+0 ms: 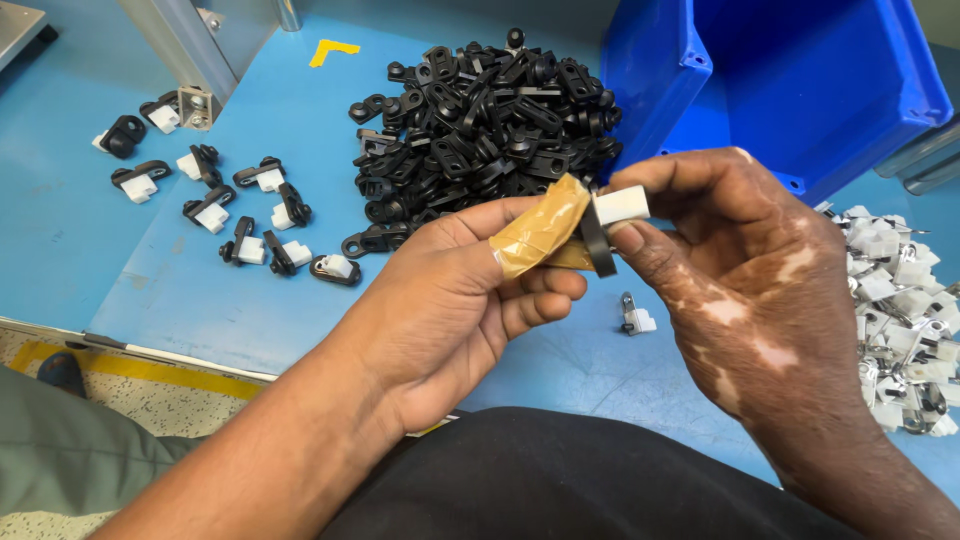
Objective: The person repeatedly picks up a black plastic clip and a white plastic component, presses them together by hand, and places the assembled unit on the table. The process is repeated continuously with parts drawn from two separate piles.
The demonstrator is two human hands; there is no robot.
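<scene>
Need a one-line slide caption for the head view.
Left hand and right hand press a white block into a black clip, beside a pile of black clips.

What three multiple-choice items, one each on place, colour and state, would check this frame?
1. Where does the pile of black clips lie?
A. Inside the bin
B. On the blue table, left of the blue bin
C. On the floor

2. What colour is the block pinched in the right hand?
A. White
B. Red
C. Green

3. How is the left hand's thumb?
A. Bare
B. Gloved
C. Wrapped in tan tape

Answers: 1 B, the heap rests on the table beside the bin. 2 A, the block shows white. 3 C, tan tape covers the thumb.
</scene>
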